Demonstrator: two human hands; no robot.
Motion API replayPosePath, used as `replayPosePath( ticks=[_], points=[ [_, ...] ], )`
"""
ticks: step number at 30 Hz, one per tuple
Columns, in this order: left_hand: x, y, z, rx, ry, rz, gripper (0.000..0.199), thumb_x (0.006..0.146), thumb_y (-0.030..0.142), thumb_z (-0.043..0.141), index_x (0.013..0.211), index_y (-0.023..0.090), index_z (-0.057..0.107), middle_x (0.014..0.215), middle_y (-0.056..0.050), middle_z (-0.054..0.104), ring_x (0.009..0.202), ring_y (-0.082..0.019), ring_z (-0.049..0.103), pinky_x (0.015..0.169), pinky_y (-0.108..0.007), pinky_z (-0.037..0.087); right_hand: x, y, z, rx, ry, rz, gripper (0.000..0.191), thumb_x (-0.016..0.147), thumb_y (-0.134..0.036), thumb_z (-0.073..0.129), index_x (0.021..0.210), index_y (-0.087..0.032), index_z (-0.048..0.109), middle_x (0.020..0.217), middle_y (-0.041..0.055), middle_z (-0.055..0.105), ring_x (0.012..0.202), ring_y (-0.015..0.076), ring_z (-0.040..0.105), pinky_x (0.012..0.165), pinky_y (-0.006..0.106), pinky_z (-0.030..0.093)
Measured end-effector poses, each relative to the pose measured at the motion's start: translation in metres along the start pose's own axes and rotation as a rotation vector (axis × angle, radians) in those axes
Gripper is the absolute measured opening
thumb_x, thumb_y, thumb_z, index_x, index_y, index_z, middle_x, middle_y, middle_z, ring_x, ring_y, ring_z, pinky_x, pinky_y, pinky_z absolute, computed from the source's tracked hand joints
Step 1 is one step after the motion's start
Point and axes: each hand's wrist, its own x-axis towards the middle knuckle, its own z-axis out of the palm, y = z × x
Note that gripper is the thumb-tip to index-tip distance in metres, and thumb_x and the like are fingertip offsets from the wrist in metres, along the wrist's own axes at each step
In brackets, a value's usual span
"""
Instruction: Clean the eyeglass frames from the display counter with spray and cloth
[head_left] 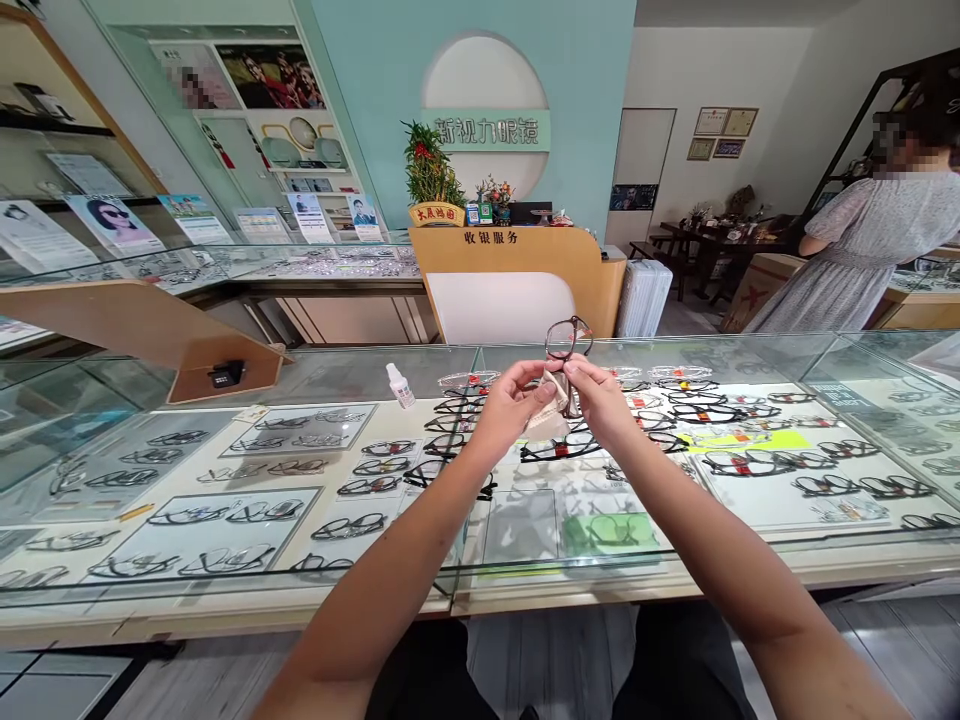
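Observation:
Both hands are raised together above the glass display counter. My left hand is closed on a light beige cloth, which hangs down between the hands. My right hand pinches a dark-rimmed pair of glasses, whose round lenses stand up above the fingertips. One temple of the glasses points down beside the cloth. The fingertips of both hands are close together at the frame. A small white spray bottle stands on the counter glass, left of my left hand.
Many glasses lie in rows inside the glass counter. A wooden stand is at the left. Beyond are a wooden reception desk and, at the right, a person in a pale dress.

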Motion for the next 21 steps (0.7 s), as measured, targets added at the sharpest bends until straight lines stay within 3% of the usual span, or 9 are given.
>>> replayPosePath(
  ticks=[4, 12, 16, 21],
  points=[
    [0.001, 0.000, 0.000, -0.017, -0.034, -0.021, 0.059, 0.074, 0.052, 0.097, 0.120, 0.019, 0.077, 0.111, -0.008, 0.081, 0.094, -0.019, 0.073, 0.083, -0.028, 0.055, -0.002, -0.003, 0.002, 0.013, 0.019, 0.046, 0.030, 0.084, -0.058, 0.084, 0.093, -0.029, 0.088, 0.132, 0.0036, 0.076, 0.128, 0.0249, 0.067, 0.103, 0.032, 0.053],
    [0.000, 0.000, 0.001, 0.006, 0.033, -0.082, 0.055, 0.072, 0.058, 0.096, 0.104, 0.019, 0.074, 0.086, -0.002, 0.077, 0.075, -0.016, 0.067, 0.070, -0.026, 0.050, -0.001, -0.005, 0.001, 0.105, 0.077, 0.093, 0.036, 0.080, -0.059, 0.087, 0.097, -0.027, 0.088, 0.107, 0.0042, 0.084, 0.100, 0.0219, 0.072, 0.097, 0.033, 0.054],
    [-0.001, 0.000, 0.003, 0.059, 0.065, -0.018, 0.052, 0.074, 0.064, 0.093, 0.089, 0.019, 0.072, 0.077, 0.001, 0.067, 0.068, -0.012, 0.057, 0.063, -0.023, 0.042, 0.000, -0.009, 0.003, 0.148, 0.104, 0.117, 0.036, 0.075, -0.058, 0.090, 0.095, -0.027, 0.088, 0.104, 0.0040, 0.083, 0.095, 0.0208, 0.070, 0.090, 0.033, 0.055],
    [-0.001, -0.005, 0.000, 0.053, 0.080, -0.048, 0.055, 0.073, 0.066, 0.092, 0.081, 0.019, 0.064, 0.070, 0.004, 0.057, 0.060, -0.009, 0.045, 0.055, -0.022, 0.034, 0.000, -0.012, 0.002, 0.137, 0.124, 0.077, 0.034, 0.076, -0.056, 0.089, 0.093, -0.027, 0.088, 0.101, 0.0036, 0.081, 0.091, 0.0193, 0.067, 0.088, 0.033, 0.054]
  ],
)
